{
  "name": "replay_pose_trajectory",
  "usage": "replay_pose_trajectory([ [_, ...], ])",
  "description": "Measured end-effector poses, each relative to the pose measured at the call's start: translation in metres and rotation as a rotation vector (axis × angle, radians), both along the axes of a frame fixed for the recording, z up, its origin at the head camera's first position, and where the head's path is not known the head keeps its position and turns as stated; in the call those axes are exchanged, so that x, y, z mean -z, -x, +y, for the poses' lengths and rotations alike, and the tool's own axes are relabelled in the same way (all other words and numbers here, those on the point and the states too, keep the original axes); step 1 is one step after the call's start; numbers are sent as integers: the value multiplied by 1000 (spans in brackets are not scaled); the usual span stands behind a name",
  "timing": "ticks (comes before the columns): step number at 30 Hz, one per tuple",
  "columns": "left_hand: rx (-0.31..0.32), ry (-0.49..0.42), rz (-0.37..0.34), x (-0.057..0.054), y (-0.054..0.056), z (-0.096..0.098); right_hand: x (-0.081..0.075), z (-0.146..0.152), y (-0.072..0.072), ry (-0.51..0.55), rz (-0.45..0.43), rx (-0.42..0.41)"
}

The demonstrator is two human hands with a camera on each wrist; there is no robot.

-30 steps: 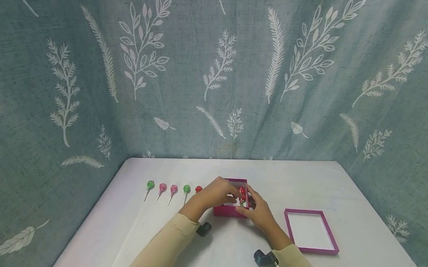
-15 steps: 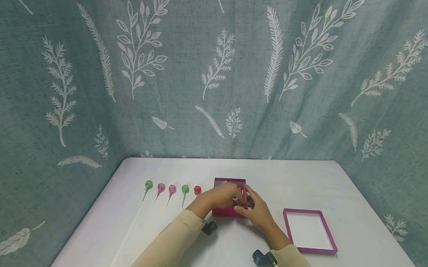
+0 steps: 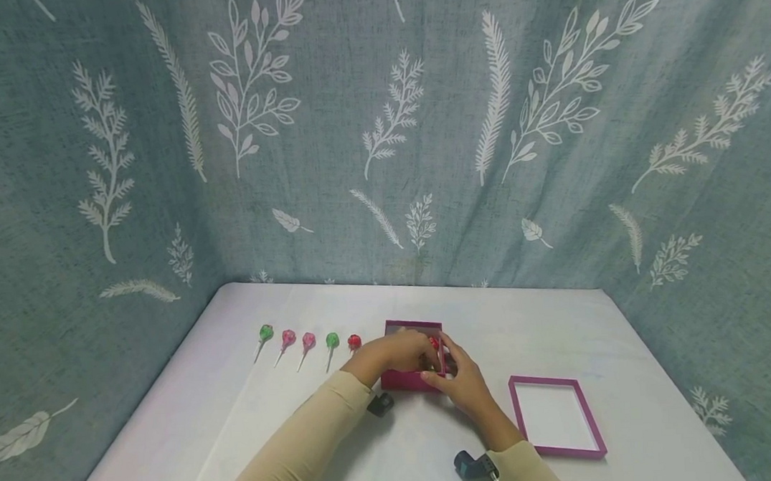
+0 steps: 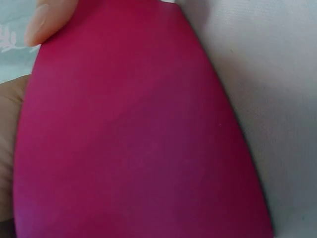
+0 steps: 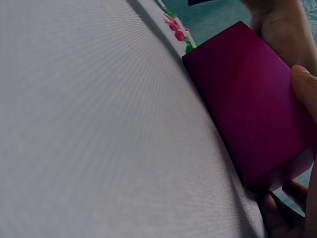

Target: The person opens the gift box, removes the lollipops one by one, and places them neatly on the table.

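Note:
A magenta box [image 3: 407, 381] with its top off stands on the white table. My left hand [image 3: 397, 351] reaches down into it over the near edge; its fingertips are hidden inside. By the box's right wall, my right hand [image 3: 463, 382] grips the corner, thumb on the near side and fingers around the far part. A red-wrapped lollipop [image 3: 434, 342] shows inside, between the hands. In the right wrist view, the right thumb [image 5: 304, 88] lies against the box [image 5: 247, 99]. The box wall [image 4: 129, 124] fills most of the left wrist view.
Left of the box lies a row of lollipops: green [image 3: 266, 332], pink [image 3: 288, 337], another pink [image 3: 309, 341], green [image 3: 332, 340] and red [image 3: 354, 341]. A magenta-rimmed lid [image 3: 559, 452] lies at the right. A patterned curtain [image 3: 330, 164] hangs behind the table.
My left hand has gone lower and deeper into the box, so its fingers are now hidden. The right hand keeps its grip on the box's right side.

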State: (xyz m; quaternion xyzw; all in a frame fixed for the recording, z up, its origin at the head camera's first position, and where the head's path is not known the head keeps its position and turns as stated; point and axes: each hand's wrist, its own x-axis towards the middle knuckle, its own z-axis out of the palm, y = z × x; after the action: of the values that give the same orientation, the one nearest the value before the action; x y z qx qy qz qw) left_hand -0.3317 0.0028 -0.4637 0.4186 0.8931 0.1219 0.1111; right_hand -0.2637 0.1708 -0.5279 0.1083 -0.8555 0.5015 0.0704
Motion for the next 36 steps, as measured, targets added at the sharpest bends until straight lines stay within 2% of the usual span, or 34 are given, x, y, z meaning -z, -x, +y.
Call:
replay_pose_trajectory([
  [7,-46,19,-34,2,-1,2,2,-1,0,-10,-2,8],
  [10,-53,21,-21,3,-1,1,2,-1,0,-11,-2,15],
  [14,-92,8,17,2,-2,-1,3,-2,-1,-7,-10,19],
  [20,-156,-96,-5,-8,-5,-5,3,-2,-1,14,-8,18],
  [22,-160,-126,-20,-11,-6,-7,3,-2,0,14,-2,15],
  [30,-149,-211,1,-21,-8,-21,5,-2,1,-15,-4,18],
  [36,-178,-283,7,-34,-9,-38,1,-1,0,12,-20,10],
])
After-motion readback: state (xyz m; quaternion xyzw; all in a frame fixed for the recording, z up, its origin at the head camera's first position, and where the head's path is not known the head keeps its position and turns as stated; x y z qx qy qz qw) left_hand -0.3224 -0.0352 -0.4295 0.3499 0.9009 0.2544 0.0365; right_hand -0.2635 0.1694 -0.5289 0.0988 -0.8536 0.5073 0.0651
